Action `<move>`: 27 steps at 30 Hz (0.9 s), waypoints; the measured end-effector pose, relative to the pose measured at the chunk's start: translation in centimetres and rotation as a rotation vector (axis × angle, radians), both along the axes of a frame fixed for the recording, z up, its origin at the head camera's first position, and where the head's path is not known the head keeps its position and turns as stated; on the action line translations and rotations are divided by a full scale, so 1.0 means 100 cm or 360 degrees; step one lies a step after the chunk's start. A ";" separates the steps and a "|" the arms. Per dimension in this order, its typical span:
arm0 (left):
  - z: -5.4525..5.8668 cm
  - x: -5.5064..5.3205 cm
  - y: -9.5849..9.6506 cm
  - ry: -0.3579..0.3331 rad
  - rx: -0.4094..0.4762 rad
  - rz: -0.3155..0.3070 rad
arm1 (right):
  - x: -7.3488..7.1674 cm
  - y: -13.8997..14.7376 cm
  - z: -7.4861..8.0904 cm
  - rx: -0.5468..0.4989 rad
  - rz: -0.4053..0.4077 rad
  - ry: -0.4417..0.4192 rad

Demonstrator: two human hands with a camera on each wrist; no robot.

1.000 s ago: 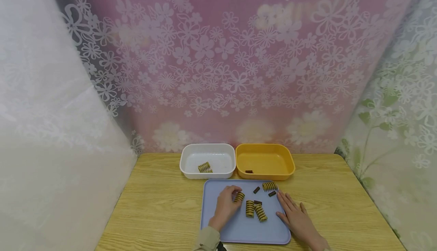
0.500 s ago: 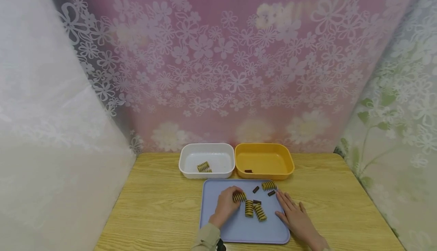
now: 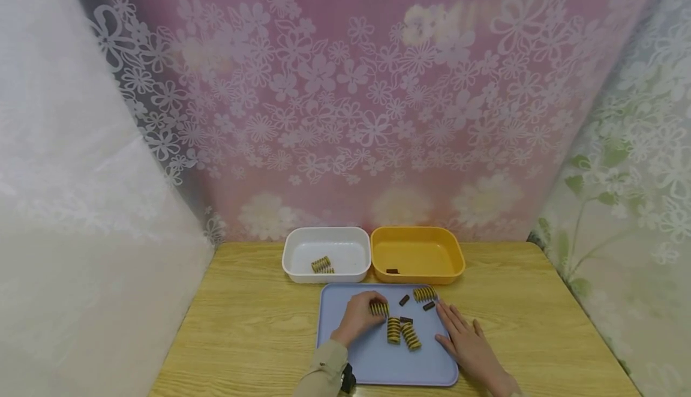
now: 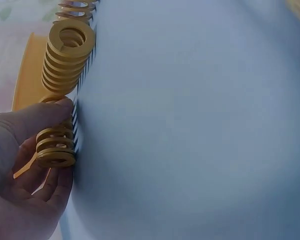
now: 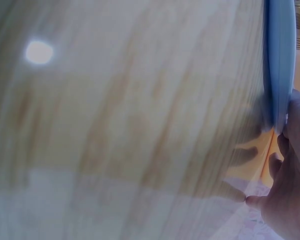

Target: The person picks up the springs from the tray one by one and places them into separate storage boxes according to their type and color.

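Note:
My left hand point(image 3: 357, 318) pinches a large yellow coil spring point(image 3: 379, 309) over the left half of a blue tray point(image 3: 378, 367). In the left wrist view the thumb lies across the held spring point(image 4: 56, 137), with fingers behind and below. Two more large springs, one upright in view point(image 3: 394, 330) and one slanted point(image 3: 411, 337), lie just right of that hand. Another large spring point(image 3: 424, 294) is at the tray's far right corner. Several small dark springs point(image 3: 404, 300) lie among them. My right hand point(image 3: 468, 349) rests with straight fingers along the tray's right edge.
Behind the tray stand a white box point(image 3: 327, 277) with large yellow springs in it and an orange box point(image 3: 421, 279) holding a small dark piece. Both sit side by side on the wooden table point(image 3: 243, 325). A flowered curtain point(image 3: 345, 115) hangs behind.
My left hand has closed in on the spring and shifted it slightly right; the spring has turned from slanted to lying more level. The right hand stays put.

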State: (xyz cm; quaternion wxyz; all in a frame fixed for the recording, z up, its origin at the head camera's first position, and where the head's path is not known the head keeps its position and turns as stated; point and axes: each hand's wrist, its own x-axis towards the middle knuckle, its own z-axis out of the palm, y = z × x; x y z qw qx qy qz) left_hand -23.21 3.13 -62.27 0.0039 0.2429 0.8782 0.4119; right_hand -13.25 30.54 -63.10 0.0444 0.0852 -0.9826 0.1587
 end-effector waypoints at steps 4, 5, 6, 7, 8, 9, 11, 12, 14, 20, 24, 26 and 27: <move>0.002 -0.001 -0.001 -0.0026 0.0040 0.0032 | -0.001 -0.001 0.000 0.0024 -0.0001 -0.0007; 0.003 -0.001 -0.001 -0.0028 0.0063 0.0045 | -0.001 -0.001 0.000 0.0026 -0.0002 -0.0013; 0.004 -0.001 -0.002 -0.0032 0.0088 0.0060 | -0.001 -0.002 0.001 0.0022 -0.0003 -0.0024; 0.004 -0.001 -0.003 -0.0033 0.0117 0.0072 | -0.001 -0.002 0.001 0.0023 -0.0007 -0.0035; 0.006 -0.001 -0.003 -0.0040 0.0146 0.0081 | -0.001 -0.002 0.001 0.0022 -0.0010 -0.0043; 0.009 -0.001 -0.004 -0.0042 0.0167 0.0091 | 0.000 -0.002 0.002 0.0022 -0.0012 -0.0051; 0.015 -0.003 -0.005 -0.0056 0.0188 0.0112 | 0.000 -0.001 0.002 0.0021 -0.0018 -0.0062; 0.018 -0.003 -0.005 -0.0068 0.0194 0.0115 | 0.000 -0.001 0.002 0.0020 -0.0022 -0.0069; 0.027 -0.005 -0.007 -0.0086 0.0196 0.0114 | 0.000 -0.001 0.002 0.0019 -0.0021 -0.0061; 0.046 -0.009 -0.013 -0.0062 0.0264 0.0088 | -0.001 -0.001 0.000 0.0028 -0.0017 -0.0034; 0.053 -0.012 -0.017 -0.0002 0.0319 0.0065 | -0.001 -0.001 0.001 0.0012 -0.0018 -0.0028; 0.055 -0.013 -0.020 0.0009 0.0330 0.0067 | 0.000 -0.001 0.002 0.0003 -0.0024 -0.0038; 0.056 -0.014 -0.022 0.0011 0.0325 0.0074 | 0.000 -0.002 0.002 0.0006 -0.0024 -0.0042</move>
